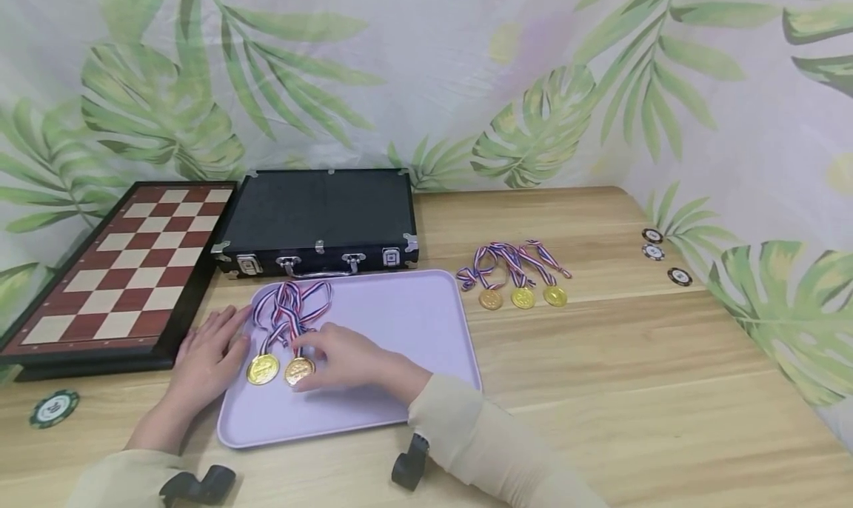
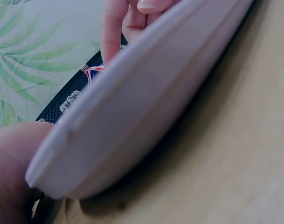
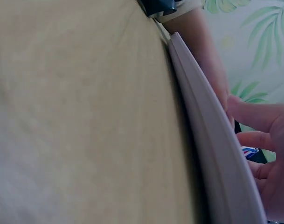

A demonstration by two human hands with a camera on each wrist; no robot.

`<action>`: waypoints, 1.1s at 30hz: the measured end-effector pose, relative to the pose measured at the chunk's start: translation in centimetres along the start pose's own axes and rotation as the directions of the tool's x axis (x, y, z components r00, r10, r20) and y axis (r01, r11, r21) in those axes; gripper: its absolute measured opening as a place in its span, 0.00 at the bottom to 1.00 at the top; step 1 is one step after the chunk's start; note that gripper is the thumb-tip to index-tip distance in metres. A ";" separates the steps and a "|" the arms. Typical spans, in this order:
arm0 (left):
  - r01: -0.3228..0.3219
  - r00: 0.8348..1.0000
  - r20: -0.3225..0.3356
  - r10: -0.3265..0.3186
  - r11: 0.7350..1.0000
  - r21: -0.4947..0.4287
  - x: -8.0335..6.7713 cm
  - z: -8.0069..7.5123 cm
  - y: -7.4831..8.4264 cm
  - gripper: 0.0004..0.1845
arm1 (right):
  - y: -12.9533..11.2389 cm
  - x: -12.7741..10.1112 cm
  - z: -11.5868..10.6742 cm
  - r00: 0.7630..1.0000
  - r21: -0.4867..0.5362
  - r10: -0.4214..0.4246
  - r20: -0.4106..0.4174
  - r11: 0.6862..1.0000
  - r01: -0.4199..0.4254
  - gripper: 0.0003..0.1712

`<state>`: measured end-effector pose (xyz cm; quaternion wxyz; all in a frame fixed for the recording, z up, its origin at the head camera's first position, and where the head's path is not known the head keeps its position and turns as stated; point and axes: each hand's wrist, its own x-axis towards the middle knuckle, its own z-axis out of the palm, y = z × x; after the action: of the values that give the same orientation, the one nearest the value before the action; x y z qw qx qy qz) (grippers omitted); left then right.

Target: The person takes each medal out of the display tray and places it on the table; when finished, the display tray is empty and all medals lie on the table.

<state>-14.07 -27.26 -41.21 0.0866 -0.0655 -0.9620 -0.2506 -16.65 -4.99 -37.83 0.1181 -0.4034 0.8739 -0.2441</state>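
Observation:
A lilac tray [image 1: 400,330] lies on the table with two medals on striped ribbons at its left side. The left one is a gold-coloured medal [image 1: 263,369]; beside it lies a bronze-toned medal [image 1: 299,372]. My right hand [image 1: 349,356] is over the tray, thumb and fingertips right at the bronze-toned medal and its ribbon. In the right wrist view, its thumb [image 3: 253,112] and fingers are spread apart. My left hand [image 1: 209,356] rests along the tray's left edge, fingers extended beside the ribbons [image 1: 288,308]. The tray's rim [image 2: 118,107] hides much of the left wrist view.
Behind the tray stands a black case [image 1: 326,215], with a chessboard [image 1: 143,263] left of it. Three more medals [image 1: 523,298] with ribbons lie right of the tray. Several poker chips [image 1: 653,251] sit at the right edge; a green chip [image 1: 55,408] lies front left.

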 end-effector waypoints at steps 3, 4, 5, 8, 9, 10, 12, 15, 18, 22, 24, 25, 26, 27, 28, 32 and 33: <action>-0.007 1.000 -0.008 0.007 1.000 -0.004 0.0 0.2 0.1 0.24 | 0.1 0.1 0.7 1.000 -0.088 0.019 -0.024 0.996 -0.021 0.32; -0.010 1.000 -0.012 0.010 1.000 -0.005 0.0 0.1 0.1 0.24 | 0.1 0.2 0.9 0.999 -0.112 0.029 -0.036 0.993 -0.033 0.32; -0.012 1.000 -0.014 0.012 1.000 -0.005 0.0 0.1 0.1 0.24 | 0.1 0.2 1.0 0.998 -0.131 0.041 -0.044 0.990 -0.046 0.33; -0.015 1.000 -0.013 0.015 1.000 -0.010 0.0 0.1 0.1 0.24 | 0.1 0.3 1.3 0.995 -0.169 0.074 -0.061 0.982 -0.083 0.33; -0.015 1.000 -0.012 0.015 1.000 -0.011 0.0 0.1 0.1 0.24 | 0.1 0.2 1.4 0.995 -0.176 0.079 -0.066 0.980 -0.089 0.33; -0.014 1.000 -0.011 0.014 1.000 -0.011 0.0 0.1 0.1 0.24 | 0.1 0.2 1.4 0.994 -0.184 0.083 -0.069 0.978 -0.094 0.33; -0.012 1.000 -0.011 0.011 1.000 -0.010 -0.1 0.1 0.1 0.24 | 0.1 0.2 1.5 0.994 -0.199 0.080 -0.075 0.976 -0.094 0.32; -0.008 1.000 -0.009 0.008 1.000 -0.009 -0.1 0.1 0.1 0.24 | 0.1 0.2 1.5 0.994 -0.215 0.075 -0.077 0.972 -0.090 0.30; -0.006 1.000 -0.008 0.006 1.000 -0.004 0.0 0.1 0.1 0.24 | 0.0 0.2 1.5 0.995 -0.222 0.069 -0.075 0.971 -0.084 0.31; -0.006 1.000 -0.012 0.006 1.000 -0.002 0.0 0.1 0.1 0.24 | -0.1 0.2 1.5 0.996 -0.228 0.061 -0.068 0.971 -0.075 0.31; -0.009 1.000 -0.014 0.009 1.000 -0.005 -0.1 0.1 0.1 0.24 | -0.1 0.2 1.5 0.996 -0.229 0.063 -0.065 0.971 -0.076 0.30; -0.010 1.000 -0.014 0.010 1.000 -0.006 -0.1 0.1 0.1 0.24 | -0.1 0.2 1.5 0.996 -0.227 0.065 -0.061 0.971 -0.077 0.29; -0.012 1.000 -0.014 0.012 1.000 -0.008 -0.1 0.1 0.1 0.24 | -0.1 0.2 1.5 0.996 -0.224 0.068 -0.056 0.971 -0.079 0.28; -0.013 1.000 -0.015 0.013 1.000 -0.009 -0.1 0.1 0.1 0.24 | -0.1 0.2 1.5 0.996 -0.221 0.069 -0.050 0.972 -0.078 0.27; -0.014 1.000 -0.015 0.014 1.000 -0.010 -0.1 0.1 0.0 0.24 | -0.1 0.2 1.5 0.997 -0.217 0.070 -0.042 0.973 -0.078 0.27; -0.011 1.000 -0.013 0.011 1.000 -0.010 -0.1 0.1 0.0 0.24 | -0.2 0.1 1.4 0.997 -0.190 0.076 -0.018 0.979 -0.078 0.26; -0.009 1.000 -0.011 0.009 1.000 -0.010 -0.1 0.1 0.0 0.24 | -0.2 0.1 1.4 0.997 -0.181 0.076 -0.014 0.981 -0.077 0.26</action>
<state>-14.02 -27.21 -41.36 0.0928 -0.0689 -0.9599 -0.2555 -16.01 -5.59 -38.94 0.0872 -0.3777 0.9078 -0.1603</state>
